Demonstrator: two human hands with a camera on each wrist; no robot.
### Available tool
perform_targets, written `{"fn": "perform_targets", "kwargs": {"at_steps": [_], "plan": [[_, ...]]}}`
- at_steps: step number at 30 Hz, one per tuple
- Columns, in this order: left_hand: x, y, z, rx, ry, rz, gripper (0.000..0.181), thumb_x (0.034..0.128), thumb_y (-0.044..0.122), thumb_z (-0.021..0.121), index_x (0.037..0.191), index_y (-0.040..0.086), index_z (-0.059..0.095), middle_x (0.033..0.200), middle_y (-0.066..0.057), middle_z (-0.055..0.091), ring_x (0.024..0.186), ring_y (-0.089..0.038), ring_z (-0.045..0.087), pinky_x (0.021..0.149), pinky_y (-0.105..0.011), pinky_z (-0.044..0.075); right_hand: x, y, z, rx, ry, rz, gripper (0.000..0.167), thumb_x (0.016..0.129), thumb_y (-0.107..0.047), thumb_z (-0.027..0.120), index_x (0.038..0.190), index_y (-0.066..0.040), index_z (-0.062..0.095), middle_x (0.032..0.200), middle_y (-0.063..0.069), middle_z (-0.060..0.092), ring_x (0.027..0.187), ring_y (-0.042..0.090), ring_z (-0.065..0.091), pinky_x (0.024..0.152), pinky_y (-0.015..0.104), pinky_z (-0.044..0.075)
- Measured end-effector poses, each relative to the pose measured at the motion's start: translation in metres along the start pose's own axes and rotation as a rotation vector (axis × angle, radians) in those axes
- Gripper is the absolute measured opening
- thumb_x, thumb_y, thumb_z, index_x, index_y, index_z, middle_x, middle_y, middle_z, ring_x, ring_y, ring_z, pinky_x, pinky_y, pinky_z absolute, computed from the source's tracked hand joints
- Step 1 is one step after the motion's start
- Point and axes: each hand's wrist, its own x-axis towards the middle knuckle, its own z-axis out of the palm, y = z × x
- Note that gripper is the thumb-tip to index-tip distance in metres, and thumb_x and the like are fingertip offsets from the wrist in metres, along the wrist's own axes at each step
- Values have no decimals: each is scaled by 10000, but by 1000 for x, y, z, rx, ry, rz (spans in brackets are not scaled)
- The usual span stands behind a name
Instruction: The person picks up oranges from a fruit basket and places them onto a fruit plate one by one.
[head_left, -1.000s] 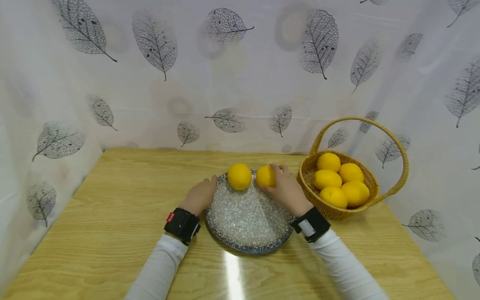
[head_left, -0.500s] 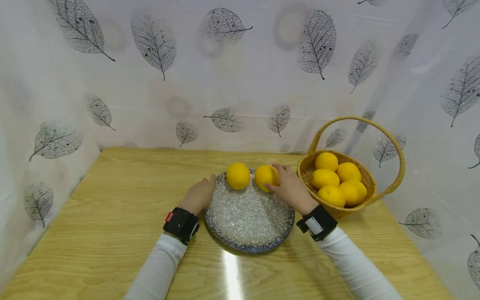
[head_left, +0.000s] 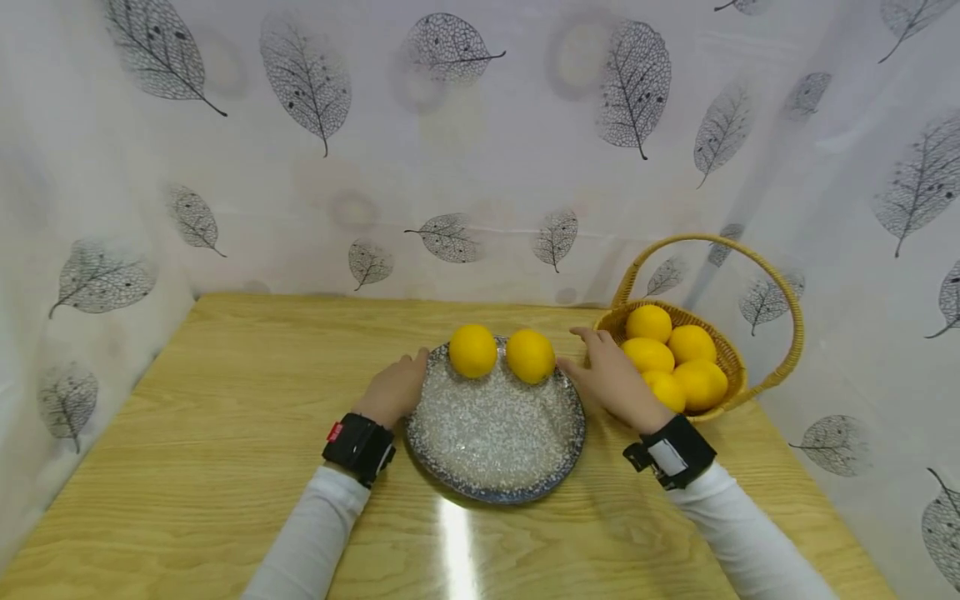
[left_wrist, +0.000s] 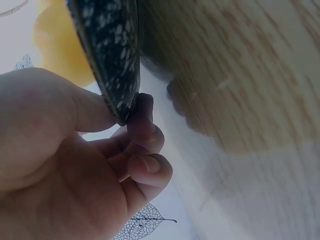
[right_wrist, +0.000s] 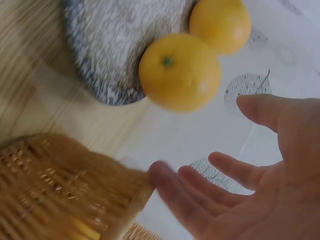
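Observation:
A round speckled grey plate [head_left: 495, 433] with a dark blue rim lies on the wooden table. Two oranges sit side by side at its far edge, the left orange [head_left: 472, 351] and the right orange [head_left: 531, 357]. My left hand [head_left: 393, 392] pinches the plate's left rim, thumb above and fingertips underneath, as the left wrist view shows. Between the plate and the wicker basket [right_wrist: 75, 185] is my right hand [head_left: 617, 379], fingers spread and holding nothing. Its thumb points toward the right orange, apart from it in the right wrist view.
At the back right stands the basket, its tall arched handle [head_left: 797, 333] leaning right. Several yellow-orange fruits [head_left: 697, 385] lie inside, some longer than round. Bare wood [head_left: 262, 400] stretches left of the plate. A leaf-print curtain [head_left: 450, 150] hangs behind the table.
My right hand has let go of the right orange and moved right toward the basket, its fingers spreading. The orange stays on the plate. My left hand keeps its hold on the rim.

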Motion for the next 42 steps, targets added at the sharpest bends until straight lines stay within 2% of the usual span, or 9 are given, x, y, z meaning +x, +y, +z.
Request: {"fn": "perform_targets", "kwargs": {"at_steps": [4, 8, 14, 21, 26, 31, 36, 42], "plan": [[1, -1, 1, -2, -3, -3, 504, 1066, -6, 360, 1563, -56, 295, 1453, -351, 490, 1288, -454, 567, 1052, -541, 513, -2, 12, -11, -4, 33, 7, 581, 1043, -329, 561, 1505, -2, 427, 1400, 297, 491, 1181, 434, 571, 990, 570, 503], [1, -1, 0, -6, -3, -7, 499, 1070, -7, 339, 1564, -58, 291, 1462, -355, 482, 1305, -457, 555, 1068, -542, 501, -2, 25, -21, -33, 52, 30, 566, 1040, -316, 559, 1476, 27, 449, 1425, 313, 491, 1256, 477, 548, 1030, 610, 479], [1, 0, 0, -6, -3, -7, 499, 1068, -11, 335, 1563, -61, 289, 1448, -364, 488, 1296, -467, 558, 1065, -546, 501, 3, 54, -33, -110, 58, 52, 593, 1033, -314, 559, 1453, 89, 444, 1404, 384, 479, 1230, 539, 529, 1002, 643, 466], [1, 0, 1, -7, 7, -4, 495, 1064, -15, 350, 1554, -68, 301, 1426, -366, 503, 1275, -469, 572, 1044, -547, 514, 9, 77, -42, -183, 5, 106, 630, 1021, -326, 556, 1469, 95, 420, 1436, 450, 381, 1249, 653, 436, 1003, 712, 426], [0, 1, 2, -16, 5, -14, 499, 1070, -6, 343, 1563, -56, 289, 1442, -360, 494, 1292, -461, 564, 1059, -547, 505, 14, 93, -41, -208, -36, 151, 637, 1009, -336, 558, 1462, 88, 418, 1425, 454, 365, 1246, 645, 431, 994, 706, 429], [0, 1, 3, -8, 8, -6, 500, 1062, -22, 348, 1558, -65, 295, 1437, -366, 495, 1290, -461, 564, 1063, -545, 503, 17, 105, -41, -214, -87, 176, 665, 1009, -340, 561, 1466, 111, 388, 1386, 472, 367, 1185, 617, 497, 952, 661, 467], [-1, 2, 2, -10, 11, 2, 495, 1057, -33, 349, 1548, -72, 311, 1431, -369, 497, 1278, -464, 571, 1046, -548, 514, 19, 108, -41, -192, -137, 173, 695, 1017, -350, 555, 1500, 107, 350, 1397, 489, 359, 1150, 584, 549, 947, 643, 487], [-2, 2, 1, -19, 11, -4, 496, 1059, -31, 348, 1552, -69, 308, 1438, -369, 491, 1281, -467, 568, 1050, -550, 511, 21, 103, -41, -189, -159, 144, 728, 988, -363, 596, 1516, 79, 358, 1413, 487, 348, 1106, 546, 577, 938, 632, 492]]}}
